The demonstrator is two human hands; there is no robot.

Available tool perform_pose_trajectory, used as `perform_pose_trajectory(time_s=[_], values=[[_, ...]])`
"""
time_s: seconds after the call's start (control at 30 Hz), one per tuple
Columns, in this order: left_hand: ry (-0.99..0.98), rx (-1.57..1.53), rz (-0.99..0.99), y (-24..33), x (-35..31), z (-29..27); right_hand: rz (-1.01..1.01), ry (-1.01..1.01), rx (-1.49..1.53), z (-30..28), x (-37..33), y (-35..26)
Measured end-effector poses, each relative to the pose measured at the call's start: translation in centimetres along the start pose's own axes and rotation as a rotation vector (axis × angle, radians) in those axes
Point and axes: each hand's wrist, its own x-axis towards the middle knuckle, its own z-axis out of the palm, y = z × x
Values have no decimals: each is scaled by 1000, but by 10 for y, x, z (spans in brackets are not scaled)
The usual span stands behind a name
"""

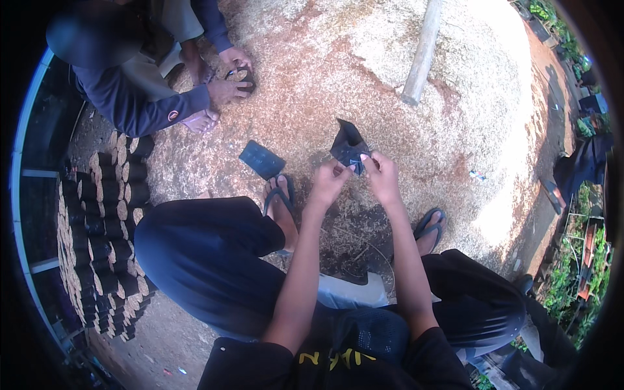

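Both my hands are raised in front of me over a pile of pale sawdust-like husk [390, 78]. My left hand [329, 180] and my right hand [382, 174] pinch the lower edge of a small black plastic bag [348, 146], pulling its mouth apart. A flat stack of black bags [261, 159] lies on the husk just left of my hands, beside my left foot in a dark sandal [279, 198]. My right foot in a sandal [430, 229] rests on the husk to the right.
Another person crouches at the upper left, their hands [233, 78] pressing husk into a black bag. Several rows of filled black bags [104, 234] stand at the left. A pale pole [421, 52] sticks out of the pile. Green plants [585, 260] line the right edge.
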Motion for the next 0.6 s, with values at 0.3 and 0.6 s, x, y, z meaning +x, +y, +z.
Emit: perform_pose_trajectory(time_s=[0.3, 0.6], values=[[-81, -214, -43, -23, 12, -3, 53, -53, -31, 8, -2, 11], [-24, -41, -68, -20, 10, -5, -37, -75, -35, 5, -2, 14]])
